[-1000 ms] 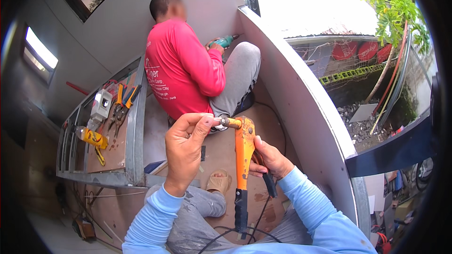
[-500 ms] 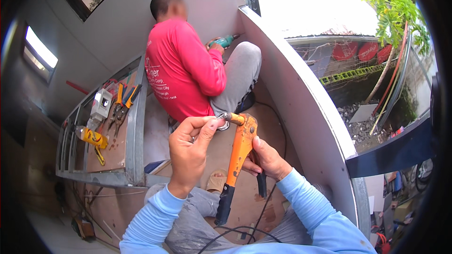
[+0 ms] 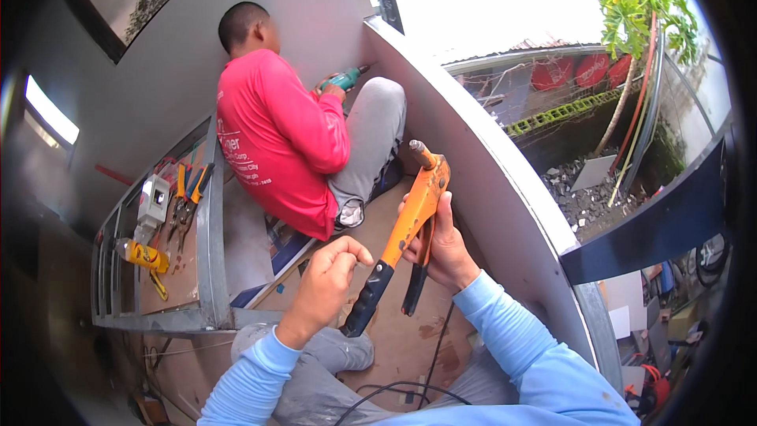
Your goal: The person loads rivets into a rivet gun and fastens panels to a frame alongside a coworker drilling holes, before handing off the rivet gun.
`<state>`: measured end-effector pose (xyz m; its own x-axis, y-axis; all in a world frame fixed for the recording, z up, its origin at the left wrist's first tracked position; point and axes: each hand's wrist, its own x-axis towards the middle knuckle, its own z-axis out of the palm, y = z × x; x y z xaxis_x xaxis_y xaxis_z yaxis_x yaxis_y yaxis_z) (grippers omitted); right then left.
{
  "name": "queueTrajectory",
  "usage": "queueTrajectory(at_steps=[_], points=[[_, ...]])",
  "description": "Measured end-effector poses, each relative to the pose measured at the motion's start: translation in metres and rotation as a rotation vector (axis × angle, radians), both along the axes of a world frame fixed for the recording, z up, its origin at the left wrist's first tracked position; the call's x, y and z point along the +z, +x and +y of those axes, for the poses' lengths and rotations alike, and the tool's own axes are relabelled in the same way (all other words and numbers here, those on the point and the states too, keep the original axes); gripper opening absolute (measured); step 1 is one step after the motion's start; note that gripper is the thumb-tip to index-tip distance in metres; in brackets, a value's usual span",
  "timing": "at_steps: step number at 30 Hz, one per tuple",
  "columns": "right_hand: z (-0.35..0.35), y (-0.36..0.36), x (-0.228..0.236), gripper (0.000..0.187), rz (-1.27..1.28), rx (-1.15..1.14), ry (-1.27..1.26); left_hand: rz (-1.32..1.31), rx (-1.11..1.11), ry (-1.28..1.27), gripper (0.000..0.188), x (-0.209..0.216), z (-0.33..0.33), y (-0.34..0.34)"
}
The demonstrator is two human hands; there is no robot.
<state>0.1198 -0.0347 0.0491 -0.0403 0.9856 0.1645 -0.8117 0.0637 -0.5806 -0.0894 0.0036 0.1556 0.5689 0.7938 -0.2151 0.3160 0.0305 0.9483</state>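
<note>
Gripping an orange hand riveter (image 3: 418,213) in the right hand (image 3: 451,256), clamping it round the upper part of the shorter lever and hiding several fingers behind the tool. Holding it between the lap and the far wall, pointing its nose far and slanting its long black grip toward the near left. Holding the left hand (image 3: 323,288) just beside that grip, apart from the right, curling its fingers inward; being unable to tell of any small thing inside them. Facing a co-worker (image 3: 276,142) at far centre, sitting in a red shirt with white lettering on the back, partly wrapping out of sight, and gripping a green drill (image 3: 341,80), partly covering it. Seeing at left a metal-framed worktop (image 3: 185,280), bearing orange-handled snips (image 3: 183,207), a white box (image 3: 153,203) and a bottle (image 3: 146,255) with a yellow label and small dark print; losing its left end in shadow. Glimpsing outside, at far right, round red signs (image 3: 552,73) with pale script, partly crossed by branches. Trailing a black cable (image 3: 378,394) out of view at the near edge.
</note>
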Motion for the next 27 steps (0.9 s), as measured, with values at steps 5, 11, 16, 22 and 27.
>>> queueTrajectory(at_steps=[5, 11, 16, 22, 27], points=[[0.001, -0.018, 0.035, 0.080, 0.303, -0.227, -0.370, 0.354, -0.078, 0.597, 0.042, 0.001, -0.029, 0.016], [-0.011, -0.009, 0.005, 0.074, 0.425, -0.063, -0.162, 0.491, -0.216, 0.604, 0.055, -0.021, -0.038, 0.028], [-0.008, -0.012, 0.029, 0.089, 0.166, -0.054, -0.216, 0.274, -0.156, 0.706, 0.036, -0.015, -0.035, 0.026], [0.007, 0.041, -0.030, 0.058, -0.275, 0.112, -0.058, 0.485, -0.178, 0.750, 0.041, 0.043, -0.004, 0.017], [-0.010, -0.043, 0.006, 0.059, 0.007, -0.116, -0.152, 0.529, -0.154, 0.798, 0.036, 0.024, -0.011, 0.015]])
